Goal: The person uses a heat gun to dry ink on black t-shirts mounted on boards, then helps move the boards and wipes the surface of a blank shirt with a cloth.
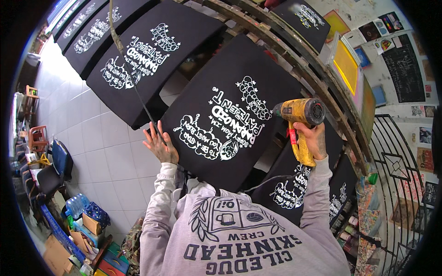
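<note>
A black fabric panel (221, 60) with white printed lettering and cloud shapes lies on the board in front of me. My left hand (161, 145) is at its left edge, fingers spread, beside a thin dark cord (141, 95) stretching from above. My right hand (309, 138) grips a yellow heat gun (301, 112) with a black end, held over the panel's right side, its nozzle toward the print. The heat gun's cable (258, 187) runs off to the lower left.
More printed black panels (186, 34) line a curved wooden rack (347, 126). A yellow screen frame (345, 64) stands upper right, above a black wire rack (396, 133). Tiled floor (110, 161) shows left, with chairs (37, 138), water bottles (76, 206) and boxes along the side.
</note>
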`<action>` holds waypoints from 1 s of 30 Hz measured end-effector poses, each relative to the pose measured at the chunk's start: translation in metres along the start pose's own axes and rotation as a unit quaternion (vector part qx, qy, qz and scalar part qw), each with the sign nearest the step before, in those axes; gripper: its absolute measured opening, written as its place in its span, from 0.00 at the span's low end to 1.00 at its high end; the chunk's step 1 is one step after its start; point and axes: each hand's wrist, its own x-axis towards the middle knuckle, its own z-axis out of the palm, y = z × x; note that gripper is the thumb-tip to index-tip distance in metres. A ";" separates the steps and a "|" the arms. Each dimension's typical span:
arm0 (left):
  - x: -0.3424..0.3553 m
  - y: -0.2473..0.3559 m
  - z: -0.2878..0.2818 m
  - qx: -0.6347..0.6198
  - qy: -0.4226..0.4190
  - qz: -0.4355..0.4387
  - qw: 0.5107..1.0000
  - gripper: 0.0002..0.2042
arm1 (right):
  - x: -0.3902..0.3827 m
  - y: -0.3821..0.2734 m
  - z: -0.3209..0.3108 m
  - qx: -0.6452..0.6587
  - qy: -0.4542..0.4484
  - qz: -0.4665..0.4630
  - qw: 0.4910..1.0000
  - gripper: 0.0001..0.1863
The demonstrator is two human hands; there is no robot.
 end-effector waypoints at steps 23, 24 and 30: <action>-0.003 0.011 -0.006 0.034 -0.010 -0.013 0.999 0.27 | -0.008 -0.003 -0.006 0.090 -0.025 0.045 0.995 0.23; -0.002 0.010 -0.006 0.031 -0.007 -0.013 0.999 0.27 | -0.005 0.003 -0.003 0.029 0.000 0.009 1.000 0.23; -0.002 0.005 -0.007 0.040 -0.008 -0.013 0.999 0.28 | -0.007 -0.013 -0.005 0.068 -0.060 0.068 0.994 0.24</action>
